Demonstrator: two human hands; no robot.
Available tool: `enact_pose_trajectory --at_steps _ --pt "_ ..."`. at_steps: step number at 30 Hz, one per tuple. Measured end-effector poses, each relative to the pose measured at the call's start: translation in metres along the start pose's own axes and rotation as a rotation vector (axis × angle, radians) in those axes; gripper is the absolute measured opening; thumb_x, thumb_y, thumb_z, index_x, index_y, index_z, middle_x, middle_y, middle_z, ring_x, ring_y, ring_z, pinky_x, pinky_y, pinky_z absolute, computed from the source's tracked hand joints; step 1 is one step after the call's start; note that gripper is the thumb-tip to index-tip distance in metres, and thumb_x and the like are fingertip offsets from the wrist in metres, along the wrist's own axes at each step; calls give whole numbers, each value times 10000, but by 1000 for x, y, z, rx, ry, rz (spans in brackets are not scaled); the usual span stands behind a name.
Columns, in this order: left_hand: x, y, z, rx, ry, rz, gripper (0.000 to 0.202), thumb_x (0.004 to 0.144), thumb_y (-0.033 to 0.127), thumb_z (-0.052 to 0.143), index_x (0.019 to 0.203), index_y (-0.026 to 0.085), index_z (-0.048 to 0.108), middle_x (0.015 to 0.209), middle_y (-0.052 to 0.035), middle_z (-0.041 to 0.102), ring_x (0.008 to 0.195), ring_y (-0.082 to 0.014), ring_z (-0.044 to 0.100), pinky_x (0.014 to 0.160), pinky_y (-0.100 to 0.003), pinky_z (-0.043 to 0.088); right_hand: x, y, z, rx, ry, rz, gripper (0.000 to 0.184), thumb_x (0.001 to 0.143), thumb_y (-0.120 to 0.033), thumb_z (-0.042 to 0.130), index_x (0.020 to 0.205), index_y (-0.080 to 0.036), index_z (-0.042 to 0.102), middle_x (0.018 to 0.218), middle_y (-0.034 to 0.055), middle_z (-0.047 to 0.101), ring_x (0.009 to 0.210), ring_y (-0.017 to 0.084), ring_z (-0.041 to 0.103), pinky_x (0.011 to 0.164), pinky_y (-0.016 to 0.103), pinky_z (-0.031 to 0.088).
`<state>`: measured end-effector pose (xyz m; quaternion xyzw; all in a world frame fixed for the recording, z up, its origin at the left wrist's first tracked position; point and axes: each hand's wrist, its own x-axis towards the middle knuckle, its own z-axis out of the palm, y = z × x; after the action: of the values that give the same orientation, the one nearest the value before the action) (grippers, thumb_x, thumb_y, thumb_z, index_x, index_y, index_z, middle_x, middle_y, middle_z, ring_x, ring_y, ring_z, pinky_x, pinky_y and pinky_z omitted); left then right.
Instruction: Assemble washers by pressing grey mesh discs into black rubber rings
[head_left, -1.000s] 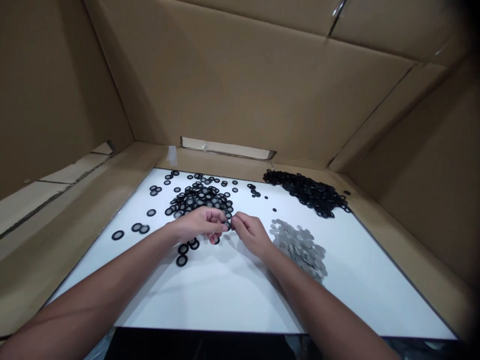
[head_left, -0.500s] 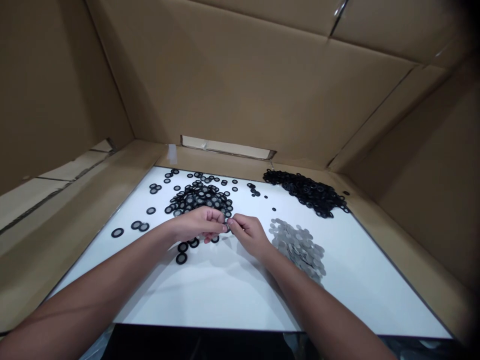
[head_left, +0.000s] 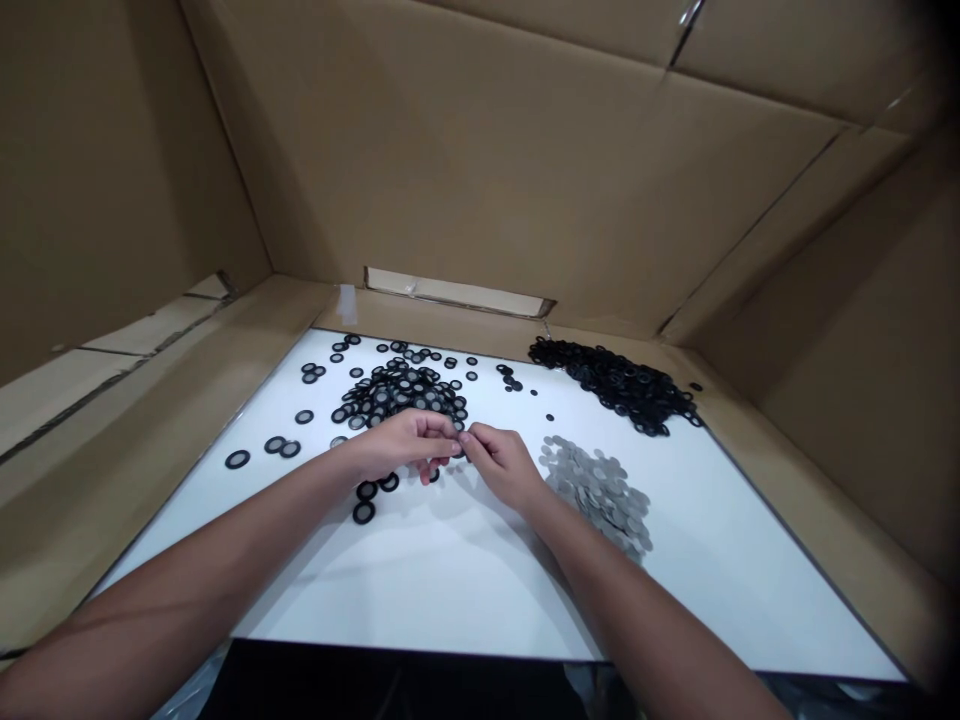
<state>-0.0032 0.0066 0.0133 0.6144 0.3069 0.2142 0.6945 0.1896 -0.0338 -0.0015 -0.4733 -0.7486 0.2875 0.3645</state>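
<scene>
My left hand [head_left: 416, 442] and my right hand [head_left: 501, 460] meet over the white board [head_left: 420, 590], fingertips pinched on a small black rubber ring [head_left: 460, 452]. Fingers cover most of it, so I cannot tell whether a disc sits inside. Just beyond my left hand lies a heap of black rings with grey centres [head_left: 401, 388]. Several more of these lie loose, such as one ring [head_left: 364, 512] below my left wrist. Right of my right hand is a pile of flat grey discs [head_left: 600, 492].
A heap of plain black rings [head_left: 619, 385] lies at the board's back right edge. A few small black bits [head_left: 513, 383] lie between the heaps. Cardboard walls [head_left: 465, 150] enclose the back and sides, with a slot [head_left: 457, 292] low in the back one.
Both hands have shifted very slightly right, still pinched together. The ring between them shows less than before. The heaps look the same.
</scene>
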Motion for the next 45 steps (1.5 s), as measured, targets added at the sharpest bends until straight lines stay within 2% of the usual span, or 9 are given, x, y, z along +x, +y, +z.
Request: enact_pose_trajectory --at_steps 11,19,24,29,35,37,40,42,45 --pt "-2 6 -2 12 -37 13 287 785 348 724 687 163 528 523 50 535 458 -74 493 442 -183 448 -3 -5 1 70 48 -5 382 931 -390 484 613 -192 408 554 -49 360 535 96 331 511 237 266" --pt "0 0 -7 70 -52 -40 276 791 411 710 799 161 593 612 -2 637 560 -130 611 505 -233 516 0 7 -7 117 53 76 401 984 -449 382 680 -200 464 547 -42 452 529 109 422 542 233 337" --pt "0 -1 -4 121 -52 -19 248 799 382 700 795 156 597 606 18 588 492 -89 529 423 -184 432 0 4 -3 -9 -90 -36 377 970 -414 424 674 -186 472 585 -41 438 559 97 400 538 227 294" --pt "-2 0 -5 152 -59 -30 286 820 392 679 733 164 529 567 33 534 456 -64 446 389 -158 314 -1 -1 -1 -56 -70 -69 395 947 -363 454 606 -185 364 552 -52 343 530 84 316 510 232 246" --pt "-2 -1 -5 26 -131 4 301 809 375 692 710 175 490 523 53 477 426 -59 403 402 -175 290 -2 -3 -7 -19 -57 -90 402 956 -377 439 605 -189 386 557 -45 371 535 91 353 530 234 289" --pt "-2 -1 -5 -15 -95 -4 292 803 375 698 730 181 492 550 46 491 431 -64 411 399 -181 297 -2 -2 -11 18 -63 -41 365 970 -390 411 666 -193 459 580 -36 434 549 102 403 547 236 332" --pt "-2 2 -5 -73 -10 14 256 791 352 715 768 179 529 589 58 430 445 -47 362 394 -173 263 -3 -3 -17 59 -29 -35 216 949 -394 473 931 -198 563 699 -9 544 623 125 498 590 245 409" --pt "-2 4 -4 -71 8 26 236 790 340 718 774 169 557 600 62 396 454 -37 335 399 -168 246 -4 -4 -20 37 -60 -93 261 911 -378 555 1111 -211 567 810 16 587 688 138 543 616 252 445" --pt "-2 4 -4 -15 -17 36 199 808 333 692 812 156 600 698 21 511 488 -41 407 425 -177 316 -6 -7 -20 -70 -135 -195 334 895 -333 595 1217 -248 574 897 33 596 711 140 558 641 264 469"
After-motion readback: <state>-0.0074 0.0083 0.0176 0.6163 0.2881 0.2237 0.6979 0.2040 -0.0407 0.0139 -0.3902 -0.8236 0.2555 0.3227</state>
